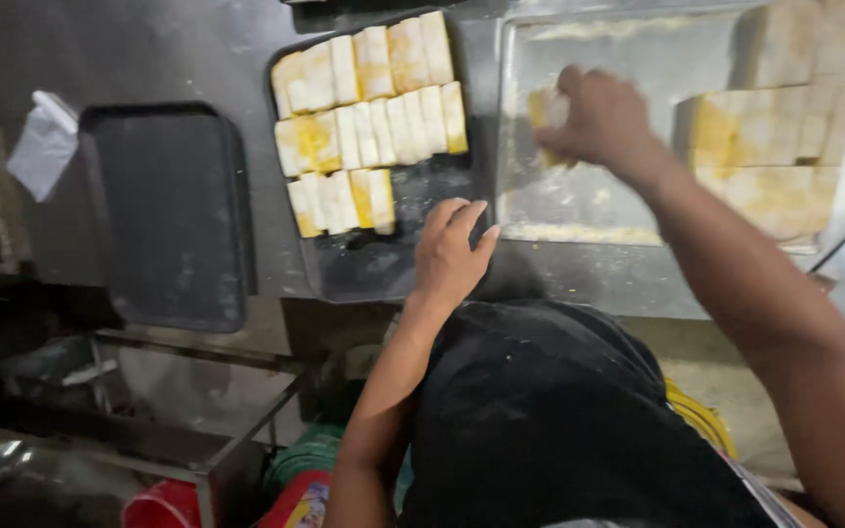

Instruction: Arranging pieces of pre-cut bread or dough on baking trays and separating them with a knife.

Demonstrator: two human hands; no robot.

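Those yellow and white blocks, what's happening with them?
A person stands at a metal counter. Their right hand grips a pale yellow block over a shiny metal tray holding bigger slabs. Their left hand rests on the edge of a dark tray with three rows of cut pieces. Another dark tray sits at the left.

- Right hand point(594, 117) is closing around a pale yellow slice point(546, 110) in the metal tray point(589, 210), upper right of frame.
- Left hand point(452, 249) is resting flat on the dark tray point(374, 264), centre frame, just below the rows of slices point(369, 122).
- An empty-looking black tray point(173, 210) is sitting at left.
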